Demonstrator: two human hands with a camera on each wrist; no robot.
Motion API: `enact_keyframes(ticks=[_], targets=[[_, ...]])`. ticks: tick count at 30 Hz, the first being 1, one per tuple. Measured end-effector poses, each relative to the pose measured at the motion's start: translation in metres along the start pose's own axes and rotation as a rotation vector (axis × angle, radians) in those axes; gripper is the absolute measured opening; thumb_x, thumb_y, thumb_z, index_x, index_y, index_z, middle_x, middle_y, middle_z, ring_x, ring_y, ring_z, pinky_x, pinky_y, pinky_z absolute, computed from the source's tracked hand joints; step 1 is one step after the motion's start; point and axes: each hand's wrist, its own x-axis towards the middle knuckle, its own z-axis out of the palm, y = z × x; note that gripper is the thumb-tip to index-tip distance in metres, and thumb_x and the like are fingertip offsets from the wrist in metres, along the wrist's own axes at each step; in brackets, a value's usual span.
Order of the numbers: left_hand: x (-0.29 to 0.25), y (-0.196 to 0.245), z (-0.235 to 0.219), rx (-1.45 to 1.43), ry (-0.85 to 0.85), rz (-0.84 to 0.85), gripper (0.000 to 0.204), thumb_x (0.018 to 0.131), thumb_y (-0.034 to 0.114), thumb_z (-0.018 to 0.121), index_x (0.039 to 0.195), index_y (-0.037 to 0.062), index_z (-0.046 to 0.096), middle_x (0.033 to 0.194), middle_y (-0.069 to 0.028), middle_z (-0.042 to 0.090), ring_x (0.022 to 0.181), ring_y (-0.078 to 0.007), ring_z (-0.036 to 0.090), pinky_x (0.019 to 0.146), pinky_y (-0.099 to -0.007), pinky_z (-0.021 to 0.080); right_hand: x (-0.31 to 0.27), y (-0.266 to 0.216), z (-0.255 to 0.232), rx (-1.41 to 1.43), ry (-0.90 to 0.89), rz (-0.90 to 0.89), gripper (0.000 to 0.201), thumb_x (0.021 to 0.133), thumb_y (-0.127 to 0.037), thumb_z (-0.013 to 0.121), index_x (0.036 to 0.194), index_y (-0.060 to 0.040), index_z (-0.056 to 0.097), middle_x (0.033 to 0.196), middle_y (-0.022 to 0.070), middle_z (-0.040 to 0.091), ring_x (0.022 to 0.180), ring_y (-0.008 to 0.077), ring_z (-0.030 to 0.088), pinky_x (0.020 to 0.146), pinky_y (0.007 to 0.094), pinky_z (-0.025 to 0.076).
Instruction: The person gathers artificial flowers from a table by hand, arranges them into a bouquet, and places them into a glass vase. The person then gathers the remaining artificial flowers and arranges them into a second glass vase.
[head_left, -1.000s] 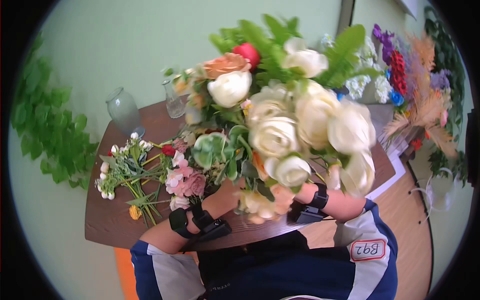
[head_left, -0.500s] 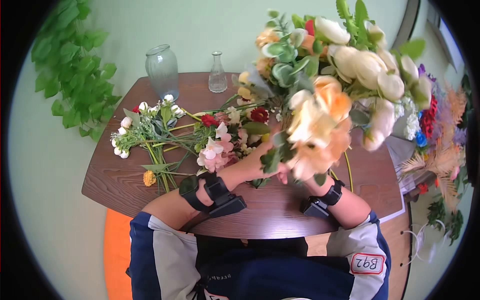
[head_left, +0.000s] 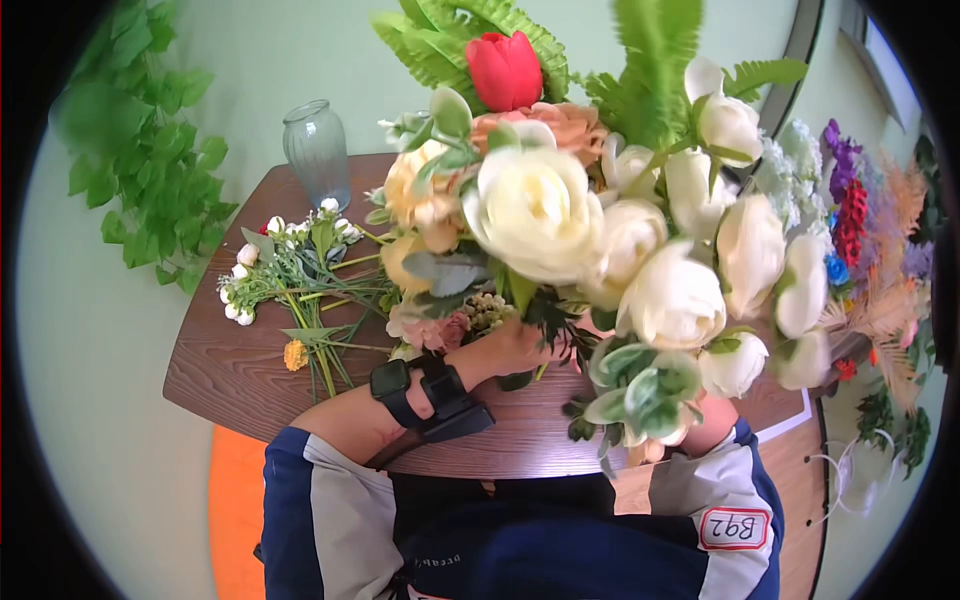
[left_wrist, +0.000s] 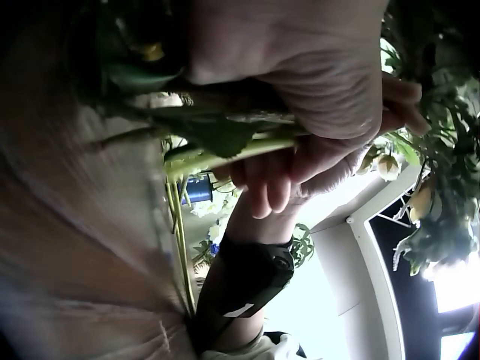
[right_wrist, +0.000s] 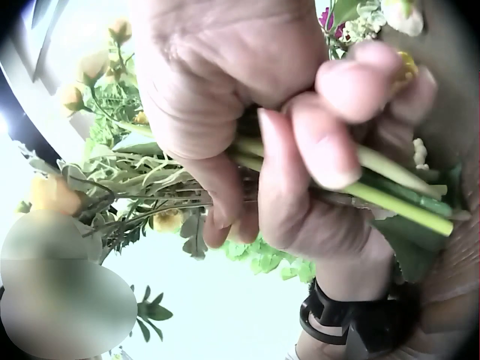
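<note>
A large bouquet of white blooms, peach roses, fern leaves, eucalyptus and a red tulip fills the middle of the head view, tilted over the table. My left hand curls round its stems just below the flowers. Flowers hide most of my right hand in the head view. In the right wrist view, my right hand wraps the same stems, its fingers close against those of my left hand. Green stem ends stick out past both hands. The left wrist view also has stems running between the two hands.
On the table, white-budded stems and a yellow flower lie to the left. Pink flowers are beside my left forearm. A glass vase stands at the back left; more flowers stand at the right.
The bouquet swung right with peach flowers facing me, then turned so that the white blooms and red tulip face me. It now covers the small glass bottle and my right wrist.
</note>
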Motion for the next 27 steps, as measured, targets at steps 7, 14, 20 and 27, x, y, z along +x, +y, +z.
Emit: enact_keyframes(ticks=[7, 14, 20, 27], targets=[[-0.006, -0.104, 0.011, 1.043, 0.791, 0.71, 0.028, 0.078, 0.017, 0.054, 0.105, 0.0209, 0.058, 0.092, -0.0121, 0.054, 0.085, -0.0321, 0.051, 0.061, -0.0462, 0.041, 0.12, -0.033, 0.074, -0.049, 0.07, -0.146, 0.026, 0.087, -0.018, 0.054, 0.108, -0.003, 0.05, 0.087, 0.0031, 0.057, 0.077, 0.0121, 0.053, 0.066, 0.0256, 0.046], [-0.022, -0.057, 0.003, -0.339, 0.305, 0.026, 0.034, 0.078, 0.005, 0.06, 0.109, 0.0059, 0.048, 0.077, -0.0038, 0.054, 0.063, -0.0122, 0.052, 0.05, -0.024, 0.04, 0.11, -0.03, 0.05, -0.092, 0.131, -0.259, 0.028, 0.086, -0.016, 0.055, 0.111, -0.0032, 0.05, 0.092, 0.0039, 0.057, 0.082, 0.012, 0.054, 0.07, 0.0261, 0.046], [-0.02, 0.016, 0.025, -0.466, 0.499, 0.034, 0.01, 0.084, 0.01, 0.056, 0.085, 0.0081, 0.047, 0.055, 0.0048, 0.042, 0.04, -0.0038, 0.036, 0.035, -0.0217, 0.022, 0.16, -0.049, 0.018, -0.131, 0.174, -0.356, 0.03, 0.085, -0.014, 0.056, 0.113, -0.0033, 0.05, 0.096, 0.0046, 0.058, 0.087, 0.0119, 0.054, 0.073, 0.0266, 0.046], [-0.028, 0.016, 0.031, -0.001, 0.531, -0.156, 0.035, 0.083, 0.025, 0.058, 0.105, -0.0011, 0.052, 0.092, -0.0122, 0.059, 0.086, -0.0164, 0.055, 0.077, -0.0285, 0.044, 0.101, -0.185, 0.019, -0.221, 0.405, -1.173, 0.035, 0.079, 0.005, 0.049, 0.114, 0.0009, 0.052, 0.107, 0.0115, 0.058, 0.095, 0.0186, 0.057, 0.083, 0.0294, 0.043]])
